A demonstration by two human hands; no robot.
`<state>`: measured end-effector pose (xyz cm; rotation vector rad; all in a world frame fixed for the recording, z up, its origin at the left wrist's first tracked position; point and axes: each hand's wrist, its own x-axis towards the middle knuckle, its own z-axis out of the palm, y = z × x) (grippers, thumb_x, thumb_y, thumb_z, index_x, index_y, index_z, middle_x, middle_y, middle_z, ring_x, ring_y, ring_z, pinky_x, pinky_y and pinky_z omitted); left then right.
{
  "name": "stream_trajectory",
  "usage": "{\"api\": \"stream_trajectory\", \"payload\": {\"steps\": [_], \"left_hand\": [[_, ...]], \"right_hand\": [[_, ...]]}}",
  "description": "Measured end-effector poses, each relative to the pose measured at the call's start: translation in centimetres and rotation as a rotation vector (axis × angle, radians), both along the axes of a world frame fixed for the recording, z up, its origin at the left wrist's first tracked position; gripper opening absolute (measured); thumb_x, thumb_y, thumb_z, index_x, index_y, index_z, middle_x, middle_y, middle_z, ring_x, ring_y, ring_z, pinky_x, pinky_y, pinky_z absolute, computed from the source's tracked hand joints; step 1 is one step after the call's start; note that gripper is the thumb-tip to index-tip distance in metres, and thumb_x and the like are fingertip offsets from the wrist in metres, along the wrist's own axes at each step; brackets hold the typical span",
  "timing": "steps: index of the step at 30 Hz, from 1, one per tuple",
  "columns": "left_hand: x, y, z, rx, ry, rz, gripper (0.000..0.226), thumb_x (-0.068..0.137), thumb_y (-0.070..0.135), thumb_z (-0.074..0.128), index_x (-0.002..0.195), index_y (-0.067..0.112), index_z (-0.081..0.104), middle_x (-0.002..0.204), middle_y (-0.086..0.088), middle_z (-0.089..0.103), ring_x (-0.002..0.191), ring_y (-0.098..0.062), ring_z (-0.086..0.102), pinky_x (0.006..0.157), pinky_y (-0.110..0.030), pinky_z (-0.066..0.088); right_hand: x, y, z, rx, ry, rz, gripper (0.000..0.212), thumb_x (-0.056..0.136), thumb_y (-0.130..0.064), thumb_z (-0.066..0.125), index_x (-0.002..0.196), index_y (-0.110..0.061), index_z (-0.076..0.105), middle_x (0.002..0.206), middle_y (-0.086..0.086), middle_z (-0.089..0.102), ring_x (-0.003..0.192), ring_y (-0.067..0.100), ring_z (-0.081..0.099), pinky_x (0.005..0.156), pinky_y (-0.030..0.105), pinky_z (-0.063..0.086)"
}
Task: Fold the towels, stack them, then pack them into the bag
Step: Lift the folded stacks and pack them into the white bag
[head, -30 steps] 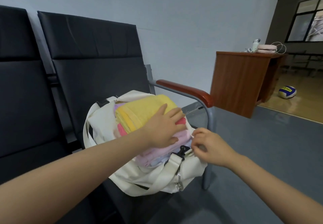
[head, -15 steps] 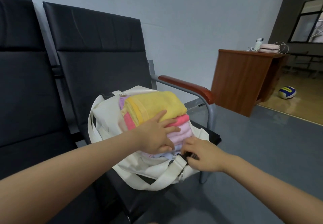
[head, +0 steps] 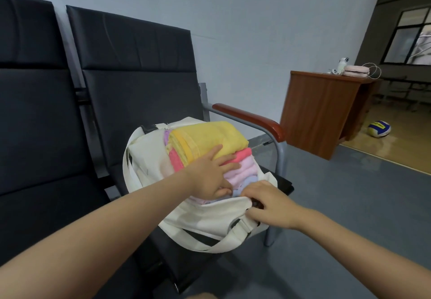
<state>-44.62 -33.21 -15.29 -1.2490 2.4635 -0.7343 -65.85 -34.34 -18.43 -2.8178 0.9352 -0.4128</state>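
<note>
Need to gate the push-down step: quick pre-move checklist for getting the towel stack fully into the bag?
1. Towel stack folded and stacked, yellow on top: ok.
2. Stack fully inside white bag: not ok, upper towels stick out above the rim.
3. Left hand presses flat on the stack: ok.
4. Right hand grips the bag's near rim: ok.
5. Bag seated on the black chair: ok.
6. Room left inside the bag: cannot tell.

text: none legible | volleyball (head: 379, 129): yellow band marking, unreadable
</note>
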Motion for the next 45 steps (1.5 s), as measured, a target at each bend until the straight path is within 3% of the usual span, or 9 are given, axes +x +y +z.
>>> {"api": "stream_trajectory", "payload": {"steps": [3, 7, 10, 14, 20, 25, 29, 34, 45], "left_hand": [[0.0, 1.0, 0.3, 0.028, 0.129, -0.003, 0.048, 0.102, 0.047, 0.018, 0.134, 0.039, 0.053, 0.160, 0.000, 0.021, 0.150, -0.021, 0.004, 0.117, -0.053, -0.010], [2.1, 1.9, 2.4, -0.053, 0.805, -0.192, 0.048, 0.093, 0.035, 0.028, 0.119, 0.019, 0.064, 0.121, 0.000, 0.063, 0.113, -0.018, 0.054, 0.104, -0.044, 0.035], [3.9, 1.6, 3.5, -0.271, 0.760, -0.004, 0.051, 0.089, 0.045, 0.032, 0.133, 0.031, 0.054, 0.138, 0.003, 0.050, 0.135, -0.020, 0.038, 0.110, -0.047, 0.027], [3.5, 0.9, 3.3, -0.059, 0.801, 0.376, 0.055, 0.093, 0.063, 0.040, 0.145, 0.047, 0.032, 0.159, 0.007, 0.019, 0.148, -0.022, 0.007, 0.114, -0.056, 0.017], [2.7, 0.9, 2.3, -0.002, 0.683, 0.442, 0.050, 0.095, 0.064, 0.029, 0.143, 0.051, 0.033, 0.160, 0.008, 0.016, 0.145, -0.027, 0.011, 0.111, -0.055, 0.019], [-0.2, 1.2, -0.1, -0.036, 0.631, 0.457, 0.050, 0.099, 0.060, 0.018, 0.146, 0.049, 0.026, 0.162, 0.005, 0.004, 0.148, -0.028, -0.001, 0.111, -0.058, 0.009], [-0.4, 0.9, 0.6, 0.114, 1.116, 0.333, 0.048, 0.099, 0.051, 0.017, 0.135, 0.046, 0.048, 0.159, 0.004, 0.019, 0.147, -0.017, 0.005, 0.117, -0.049, 0.002], [5.3, 4.5, -0.8, -0.243, 1.756, 0.092, 0.035, 0.096, 0.028, 0.033, 0.099, 0.020, 0.067, 0.107, 0.005, 0.061, 0.108, -0.005, 0.050, 0.101, -0.028, 0.037], [8.6, 5.5, -3.5, 0.124, 0.922, 0.223, 0.036, 0.099, 0.025, 0.036, 0.105, 0.007, 0.067, 0.109, -0.006, 0.064, 0.104, -0.020, 0.054, 0.091, -0.033, 0.041]], "right_hand": [[0.2, 0.1, 0.9, -0.147, -0.039, 0.019, 0.029, 0.076, -0.034, 0.038, 0.064, -0.011, 0.051, 0.060, -0.001, 0.047, 0.065, 0.015, 0.039, 0.073, 0.012, 0.029], [0.6, -1.1, 1.0, -0.254, 0.026, 0.031, 0.030, 0.083, -0.041, 0.037, 0.064, -0.020, 0.048, 0.063, -0.006, 0.049, 0.066, 0.011, 0.041, 0.076, 0.022, 0.032], [0.1, -3.3, 1.8, -0.320, 0.238, 0.009, 0.046, 0.087, -0.054, 0.027, 0.072, -0.022, 0.057, 0.073, -0.007, 0.059, 0.075, 0.009, 0.047, 0.088, 0.024, 0.031], [-0.2, -5.2, 2.8, -0.385, 0.433, 0.038, 0.060, 0.088, -0.061, 0.020, 0.076, -0.021, 0.062, 0.077, -0.007, 0.060, 0.082, 0.010, 0.043, 0.089, 0.030, 0.032], [-0.5, -5.3, 4.6, -0.559, 0.166, 0.080, 0.038, 0.087, -0.053, 0.043, 0.065, -0.024, 0.055, 0.069, -0.012, 0.056, 0.078, 0.010, 0.041, 0.071, 0.026, 0.022], [-0.4, -4.3, 0.9, -0.286, -0.033, -0.094, 0.033, 0.080, -0.046, 0.041, 0.064, -0.021, 0.056, 0.065, -0.009, 0.049, 0.069, 0.007, 0.042, 0.066, 0.029, 0.031], [-0.6, -2.9, 2.1, -0.153, -0.470, -0.320, 0.030, 0.083, -0.030, 0.048, 0.061, -0.012, 0.056, 0.062, 0.000, 0.055, 0.063, 0.016, 0.052, 0.060, 0.037, 0.043], [2.7, -0.5, 4.3, -0.179, -0.546, -0.258, 0.014, 0.089, -0.008, 0.061, 0.077, -0.016, 0.065, 0.082, -0.006, 0.060, 0.086, 0.008, 0.048, 0.075, 0.012, 0.035], [10.8, 0.3, 4.8, -0.247, -0.177, -0.151, 0.059, 0.079, -0.060, 0.035, 0.122, -0.029, 0.060, 0.127, -0.006, 0.054, 0.125, 0.016, 0.042, 0.104, 0.035, 0.029]]}}
